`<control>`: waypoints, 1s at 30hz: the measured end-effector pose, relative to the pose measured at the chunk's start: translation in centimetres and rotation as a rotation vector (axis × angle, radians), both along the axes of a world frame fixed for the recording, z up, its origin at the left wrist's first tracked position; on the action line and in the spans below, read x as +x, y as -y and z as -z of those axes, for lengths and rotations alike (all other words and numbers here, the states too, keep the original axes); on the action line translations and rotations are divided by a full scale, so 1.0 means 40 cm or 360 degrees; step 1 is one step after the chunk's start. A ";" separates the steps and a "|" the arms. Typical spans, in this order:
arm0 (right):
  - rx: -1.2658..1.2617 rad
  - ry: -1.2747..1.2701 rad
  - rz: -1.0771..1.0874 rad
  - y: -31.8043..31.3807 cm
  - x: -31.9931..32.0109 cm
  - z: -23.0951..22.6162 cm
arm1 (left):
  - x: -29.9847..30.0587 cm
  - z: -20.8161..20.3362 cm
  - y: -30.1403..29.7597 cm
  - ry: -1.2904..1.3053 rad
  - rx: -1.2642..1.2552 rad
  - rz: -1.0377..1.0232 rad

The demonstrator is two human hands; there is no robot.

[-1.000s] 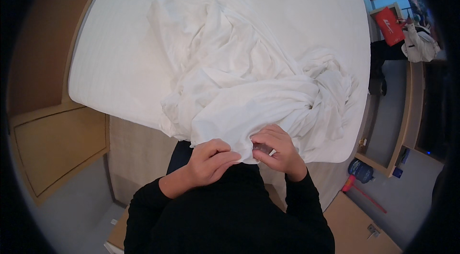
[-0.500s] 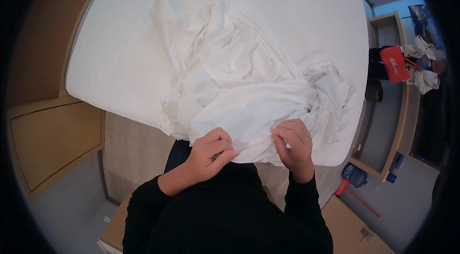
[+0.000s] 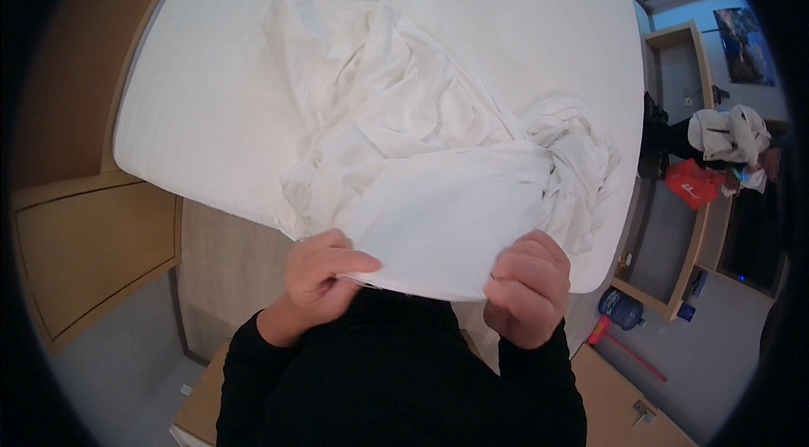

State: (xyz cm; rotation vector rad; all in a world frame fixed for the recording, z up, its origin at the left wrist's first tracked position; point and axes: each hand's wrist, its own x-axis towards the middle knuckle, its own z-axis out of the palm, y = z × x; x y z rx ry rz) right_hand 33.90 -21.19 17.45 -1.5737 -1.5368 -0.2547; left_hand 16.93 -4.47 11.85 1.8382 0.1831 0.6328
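Observation:
A large crumpled white bed sheet (image 3: pixel 404 93) lies bunched over the near half of the white mattress (image 3: pixel 202 110). My left hand (image 3: pixel 324 274) is closed on its near edge, with the thumb on top of the cloth. About a forearm's width to the right, my right hand (image 3: pixel 529 287) grips the same edge with curled fingers. Between the hands the cloth is pulled fairly smooth, its edge hanging over the mattress side close to my body. Toward the right, the sheet gathers into a twisted bunch (image 3: pixel 577 152).
A brown headboard (image 3: pixel 93 42) borders the mattress on the left, beside a wooden cabinet (image 3: pixel 101 253). At the right stand a wooden shelf unit (image 3: pixel 712 228), a red bag (image 3: pixel 695 184) among white and dark items, and a blue water jug (image 3: pixel 621 310) on the floor.
My hands have moved apart and a little toward my body, stretching the edge smoother between them. At the far right, the red bag and white items have shifted downward in the picture.

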 end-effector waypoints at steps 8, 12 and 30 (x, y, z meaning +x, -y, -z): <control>-0.0353 0.0117 -0.0200 -0.069 -0.012 0.025 | 0.029 -0.023 0.024 -0.0109 -0.0125 0.0025; -0.0280 -0.0227 -0.0259 -0.089 -0.040 0.088 | 0.036 0.000 0.041 -0.0124 -0.0029 -0.0084; 0.0068 -0.0069 0.0130 0.144 -0.040 0.139 | 0.048 0.056 0.064 0.0030 -0.0138 0.0009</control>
